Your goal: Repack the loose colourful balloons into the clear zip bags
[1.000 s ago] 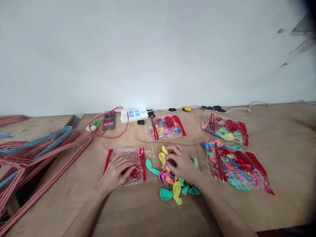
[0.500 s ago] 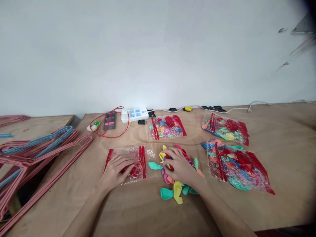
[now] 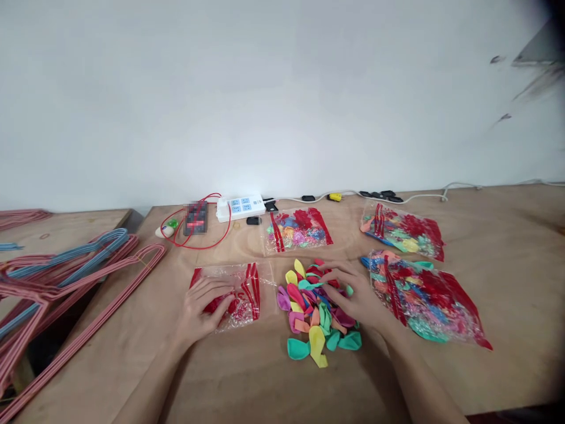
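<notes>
Your pile of deflated latex balloons point(image 3: 314, 312) sits mid-table, 6 o'clock in view. Right hand point(image 3: 353, 294) is open, fingers spread on the pile's 2 o'clock side, no clear grip. Left hand point(image 3: 207, 309) is open, flat on a red-striped zip bag point(image 3: 247, 306) at 9 o'clock. Loose latex slides, so press lightly. Full bag point(image 3: 426, 297) sits tight at 3 o'clock; pink wire hangers point(image 3: 66, 282) lie past the left hand, near the plywood table's point(image 3: 498, 353) left end.

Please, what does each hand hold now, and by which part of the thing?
Nothing is clearly held. The left hand lies flat on the plastic zip bag, beside its red stripes, without a grip. The right hand rests its fingers on the loose balloons, with no visible hold.
</notes>
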Tool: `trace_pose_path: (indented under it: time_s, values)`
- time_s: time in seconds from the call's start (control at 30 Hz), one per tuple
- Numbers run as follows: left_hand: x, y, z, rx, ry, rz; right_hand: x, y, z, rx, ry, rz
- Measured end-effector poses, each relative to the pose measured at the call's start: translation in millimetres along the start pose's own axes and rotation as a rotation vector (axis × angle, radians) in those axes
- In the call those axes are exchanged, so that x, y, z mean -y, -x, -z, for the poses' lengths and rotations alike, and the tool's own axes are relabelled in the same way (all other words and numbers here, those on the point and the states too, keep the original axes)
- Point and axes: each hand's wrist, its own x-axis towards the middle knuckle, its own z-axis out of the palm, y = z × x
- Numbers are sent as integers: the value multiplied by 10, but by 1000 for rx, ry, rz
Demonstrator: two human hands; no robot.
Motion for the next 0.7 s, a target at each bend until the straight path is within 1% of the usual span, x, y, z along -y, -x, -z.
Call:
trace_pose_path:
  time_s: [0.07,0.1,0.17,0.23,0.27,0.3,0.37,0.4,0.47,0.53,0.63,0.7]
  values:
    - [-34,-8,-8,-6,30,7,-73,96,48,13,107,3]
    - [-47,-9,-13,-5,40,9,-66,140,61,6,161,11]
    - [-65,-10,-22,-2,48,10,58,225,52,-11,232,42]
    - [-76,-12,-24,-7,52,4,298,313,-18,22,230,97]
    - [-81,-15,-20,-18,51,0,435,362,-78,133,202,122]
    - [-87,-19,-14,-32,49,-5,566,414,-151,201,177,151]
    - [-99,-31,7,-67,34,-7,768,522,-318,307,155,177]
    - [-106,-39,22,-86,23,-4,829,573,-400,343,150,191]
    - [-124,-56,54,-126,5,-5,878,653,-531,372,148,182]
    - [-146,-75,86,-162,-5,-12,868,689,-591,379,139,153]
    - [-175,-92,111,-186,-5,-31,818,653,-541,364,109,122]
    - [-182,-87,101,-184,-1,-38,769,578,-437,295,102,114]
